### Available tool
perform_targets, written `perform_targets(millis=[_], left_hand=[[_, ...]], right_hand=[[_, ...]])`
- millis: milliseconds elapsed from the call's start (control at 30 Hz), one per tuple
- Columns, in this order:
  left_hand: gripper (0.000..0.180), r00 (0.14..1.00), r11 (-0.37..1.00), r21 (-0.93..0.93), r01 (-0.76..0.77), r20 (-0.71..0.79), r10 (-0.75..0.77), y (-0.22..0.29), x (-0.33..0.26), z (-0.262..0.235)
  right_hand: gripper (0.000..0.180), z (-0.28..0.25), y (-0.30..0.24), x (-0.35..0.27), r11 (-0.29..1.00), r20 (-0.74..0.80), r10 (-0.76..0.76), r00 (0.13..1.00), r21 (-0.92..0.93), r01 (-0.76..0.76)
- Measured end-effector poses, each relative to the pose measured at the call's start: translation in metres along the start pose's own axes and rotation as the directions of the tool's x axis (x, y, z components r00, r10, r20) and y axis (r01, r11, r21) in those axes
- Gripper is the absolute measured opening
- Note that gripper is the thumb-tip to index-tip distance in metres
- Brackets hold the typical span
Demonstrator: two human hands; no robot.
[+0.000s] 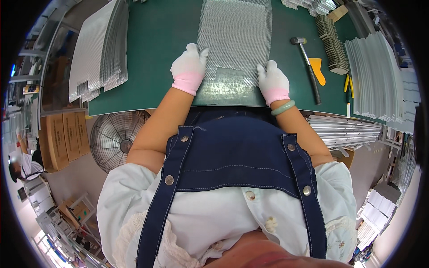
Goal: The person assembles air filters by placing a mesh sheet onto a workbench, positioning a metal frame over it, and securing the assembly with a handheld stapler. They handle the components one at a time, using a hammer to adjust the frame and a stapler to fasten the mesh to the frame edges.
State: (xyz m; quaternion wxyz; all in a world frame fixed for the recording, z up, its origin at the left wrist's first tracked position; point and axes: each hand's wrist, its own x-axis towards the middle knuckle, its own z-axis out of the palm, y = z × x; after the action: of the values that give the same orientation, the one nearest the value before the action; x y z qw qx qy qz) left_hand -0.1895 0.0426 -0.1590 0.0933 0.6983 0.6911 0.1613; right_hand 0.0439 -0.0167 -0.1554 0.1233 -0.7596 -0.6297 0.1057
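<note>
A silvery metal mesh sheet [237, 35] lies lengthwise before me on the green table, with a rectangular cut-out near its close end. A shiny metal plate [228, 94] shows below it at the table's front edge. My left hand [188, 68], in a white glove with a pink cuff, grips the sheet's left edge, its thumb over the mesh. On the opposite edge, my right hand [273, 82], gloved alike, holds the sheet between thumb and fingers. The undersides of both grips are hidden.
A stack of mesh sheets [100, 49] stands at the left. Toward the right lie a hammer [308, 67], a yellow scraper [317, 70], yellow-handled pliers [348, 85], a row of small grey-brown parts [331, 44] and stacked pale strips [373, 76]. A floor fan [118, 138] stands below the table.
</note>
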Motion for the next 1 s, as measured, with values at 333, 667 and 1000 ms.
perform_targets(millis=[333,667,1000], left_hand=[[0.047,0.993,0.999,0.037,0.031,0.11,-0.035,0.002,0.008,-0.004],[0.047,0.988,0.999,0.029,0.033,0.153,-0.037,0.001,0.014,-0.004],[0.043,0.958,0.988,0.117,0.103,0.257,-0.13,0.038,-0.013,-0.018]], right_hand=[[0.039,-0.009,-0.01,0.006,0.996,0.151,0.079,0.985,0.026,-0.083],[0.041,-0.007,-0.008,0.01,0.997,0.166,0.074,0.983,-0.045,-0.067],[0.044,-0.03,0.015,0.018,0.991,0.235,0.132,0.963,-0.062,-0.12]])
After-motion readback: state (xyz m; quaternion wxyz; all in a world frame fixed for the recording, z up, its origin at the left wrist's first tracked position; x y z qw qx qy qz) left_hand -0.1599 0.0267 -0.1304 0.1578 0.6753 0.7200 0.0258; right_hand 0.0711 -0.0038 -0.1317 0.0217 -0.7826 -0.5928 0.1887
